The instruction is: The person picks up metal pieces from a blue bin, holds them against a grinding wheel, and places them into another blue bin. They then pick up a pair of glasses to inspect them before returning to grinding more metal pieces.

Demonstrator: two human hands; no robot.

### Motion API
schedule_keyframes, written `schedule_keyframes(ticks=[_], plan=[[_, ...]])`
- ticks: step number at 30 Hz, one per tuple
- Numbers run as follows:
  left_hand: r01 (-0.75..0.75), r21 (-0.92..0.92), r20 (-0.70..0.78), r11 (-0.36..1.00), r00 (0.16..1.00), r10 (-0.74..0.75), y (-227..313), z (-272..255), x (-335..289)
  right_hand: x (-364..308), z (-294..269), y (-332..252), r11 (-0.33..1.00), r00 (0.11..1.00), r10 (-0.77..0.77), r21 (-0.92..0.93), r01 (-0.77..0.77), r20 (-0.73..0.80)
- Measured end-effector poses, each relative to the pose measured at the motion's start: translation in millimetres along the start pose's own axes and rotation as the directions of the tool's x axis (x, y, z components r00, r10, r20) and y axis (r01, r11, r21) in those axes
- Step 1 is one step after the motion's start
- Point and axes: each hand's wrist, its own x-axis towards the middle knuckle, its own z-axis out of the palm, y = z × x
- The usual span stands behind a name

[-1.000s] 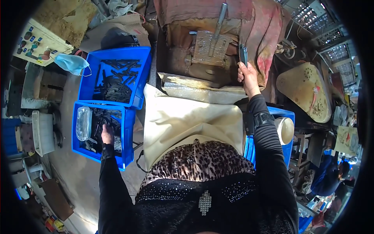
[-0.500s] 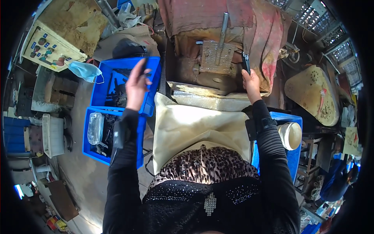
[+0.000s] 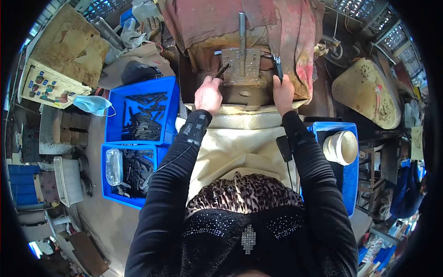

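Observation:
My left hand [image 3: 208, 96] is closed round a small dark elongated piece [image 3: 223, 71], whose tip points toward a wet, rusty metal block [image 3: 254, 69] on the machine. An upright metal rod [image 3: 242, 34] stands at the block. On the block's right side, my right hand [image 3: 283, 91] grips a slim black tool [image 3: 278, 69] that looks like tongs, with a pale metallic end pointing away from me. Both hands are over the near edge of the machine's recess, above its padded front edge [image 3: 244, 121].
To the left, two blue bins [image 3: 107, 127] hold many dark pieces; a clear plastic box [image 3: 113, 167] sits in the nearer one. A control box [image 3: 48, 87] with a face mask [image 3: 93, 105] stands behind. At right, a white tub [image 3: 340, 147] sits in a blue crate [image 3: 354, 184].
My left hand has moved right, from above the far blue bin to the machine's metal block, with a dark piece in it. My right hand still grips the black tool. The view has shifted slightly.

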Motion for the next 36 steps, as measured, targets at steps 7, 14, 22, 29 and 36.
schedule_keyframes(ticks=[7, 14, 22, 29, 36], plan=[[0.039, 0.088, 0.101, 0.995, 0.994, -0.047, -1.3, -3.6, 1.4, -1.0, 3.4, -8.9, 0.986, 1.0, 0.009, -0.164, -0.013, -0.028], [0.012, 0.08, 0.08, 0.997, 0.997, -0.019, -4.0, 2.1, -0.6, -2.3, 5.2, -7.7, 0.988, 0.997, -0.014, -0.156, 0.002, -0.078], [0.018, 0.112, 0.079, 0.994, 0.997, -0.027, -2.4, 0.3, 1.1, -4.5, 6.7, -12.5, 0.979, 0.997, 0.026, -0.2, -0.041, -0.076], [0.004, 0.144, 0.055, 0.99, 0.998, -0.012, -3.2, 3.1, 1.5, -5.8, 7.7, -18.7, 0.982, 0.993, 0.009, -0.186, -0.031, -0.118], [0.001, 0.142, 0.052, 0.99, 0.999, -0.008, 2.2, 0.8, 1.9, -5.7, 6.4, -18.1, 0.986, 0.993, 0.033, -0.157, -0.051, -0.116]])
